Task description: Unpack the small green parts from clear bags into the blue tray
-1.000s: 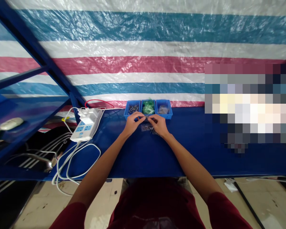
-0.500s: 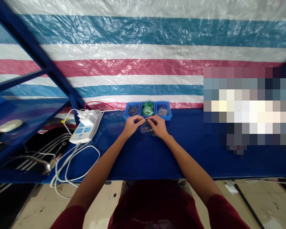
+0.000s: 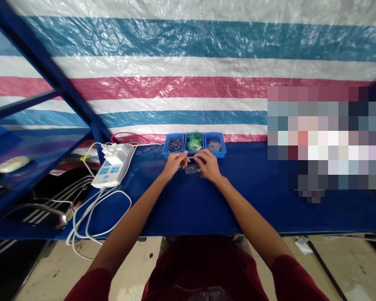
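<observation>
My left hand (image 3: 176, 163) and my right hand (image 3: 208, 163) meet over the blue table, fingertips pinched together. Between them stretches a thin pale edge, seemingly the top of a small clear plastic bag (image 3: 191, 157). Just below my fingers lies clear plastic with small dark metal pieces (image 3: 192, 169); whether it is part of the same bag, I cannot tell. Right behind my hands stand three joined blue bins. Loose screws (image 3: 175, 145) fill the left bin, green plastic (image 3: 194, 143) the middle one, and clear plastic bags (image 3: 214, 145) the right one.
On the left of the table (image 3: 188, 209) sits a white power strip (image 3: 108, 171) with plugged-in adapters and a looped white cable (image 3: 130, 200). A striped plastic sheet (image 3: 181, 88) hangs behind. A blurred-out area covers the right side. A blue metal frame (image 3: 62, 90) rises at left.
My fingers have shifted slightly, and the left ones now curl more. The pale edge between my hands shows more plainly. The bins and power strip stay put.
</observation>
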Demonstrator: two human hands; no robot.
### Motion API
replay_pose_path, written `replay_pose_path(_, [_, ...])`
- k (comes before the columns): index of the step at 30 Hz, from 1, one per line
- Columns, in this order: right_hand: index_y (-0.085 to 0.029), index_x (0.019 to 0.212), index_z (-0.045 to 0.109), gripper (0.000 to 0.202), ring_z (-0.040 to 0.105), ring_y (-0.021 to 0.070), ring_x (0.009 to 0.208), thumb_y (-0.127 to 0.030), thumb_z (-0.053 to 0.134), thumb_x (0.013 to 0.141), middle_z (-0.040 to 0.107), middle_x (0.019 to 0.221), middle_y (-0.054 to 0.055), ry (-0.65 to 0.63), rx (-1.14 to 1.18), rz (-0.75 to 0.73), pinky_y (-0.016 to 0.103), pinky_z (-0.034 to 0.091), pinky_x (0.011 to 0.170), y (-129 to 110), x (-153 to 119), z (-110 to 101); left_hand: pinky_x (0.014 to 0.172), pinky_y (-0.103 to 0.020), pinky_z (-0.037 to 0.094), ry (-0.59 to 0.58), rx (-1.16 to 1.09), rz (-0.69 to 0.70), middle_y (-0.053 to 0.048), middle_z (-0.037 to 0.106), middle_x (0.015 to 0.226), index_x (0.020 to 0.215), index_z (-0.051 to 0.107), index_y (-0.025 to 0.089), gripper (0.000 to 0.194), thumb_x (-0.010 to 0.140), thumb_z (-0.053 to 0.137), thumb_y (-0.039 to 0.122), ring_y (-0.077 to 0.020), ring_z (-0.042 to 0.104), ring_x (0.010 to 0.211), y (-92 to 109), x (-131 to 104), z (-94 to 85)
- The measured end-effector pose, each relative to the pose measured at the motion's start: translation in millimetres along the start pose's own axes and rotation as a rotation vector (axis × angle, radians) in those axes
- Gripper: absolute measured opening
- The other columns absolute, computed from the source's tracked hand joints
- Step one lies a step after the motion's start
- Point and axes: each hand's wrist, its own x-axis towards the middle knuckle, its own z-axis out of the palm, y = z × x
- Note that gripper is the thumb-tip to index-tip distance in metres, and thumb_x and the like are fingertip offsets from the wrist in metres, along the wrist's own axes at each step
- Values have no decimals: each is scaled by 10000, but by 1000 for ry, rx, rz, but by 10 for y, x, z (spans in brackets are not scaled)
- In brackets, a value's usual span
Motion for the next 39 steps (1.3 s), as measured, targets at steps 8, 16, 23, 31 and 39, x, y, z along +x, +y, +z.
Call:
replay_pose_path(8, [-180, 778, 655, 246, 561, 134, 579, -419, 607, 811, 640, 680, 2, -47, 274, 255, 260, 466, 590, 17, 28, 10, 564, -253, 497, -23, 141, 179, -43, 686, 710, 763, 691, 145, 375, 733, 720, 517, -133, 595, 591, -7, 12, -60])
replay_pose_path(16, [-187, 670, 629, 267, 485, 96, 413, -442, 689, 722, 594, 530, -27, -117, 517, 435, 227, 395, 427, 44, 59, 13, 563, -242, 478, 86, 240, 210, -8, 642, 631, 772, 689, 159, 325, 833, 622, 471, -125, 570, 552, -18, -5, -75])
replay_pose_path(23, [-182, 877, 656, 233, 721, 181, 754, -339, 735, 724, 746, 909, 60, 338, 876, 623, 295, 594, 673, 85, 153, -77, 698, -285, 473, 4, 637, 364, -37, 687, 781, 841, 711, 185, 249, 874, 578, 393, -164, 604, 675, -113, -3, -90])
replay_pose_path(31, [-182, 927, 668, 214, 706, 160, 632, -285, 716, 745, 740, 860, 47, 211, 834, 706, 257, 576, 553, 10, 133, -51, 770, -322, 499, -379, 868, 310, -55, 666, 925, 999, 675, 198, 403, 721, 747, 481, -224, 635, 820, -174, 5, -159])
replay_pose_path(39, [-175, 794, 692, 263, 600, 111, 486, -394, 719, 650, 671, 667, 2, 142, 739, 609, 228, 482, 447, 53, 109, -16, 811, -285, 468, -451, 1023, 424, -64, 698, 971, 921, 692, 168, 159, 846, 573, 242, -195, 637, 869, -125, 5, -153])
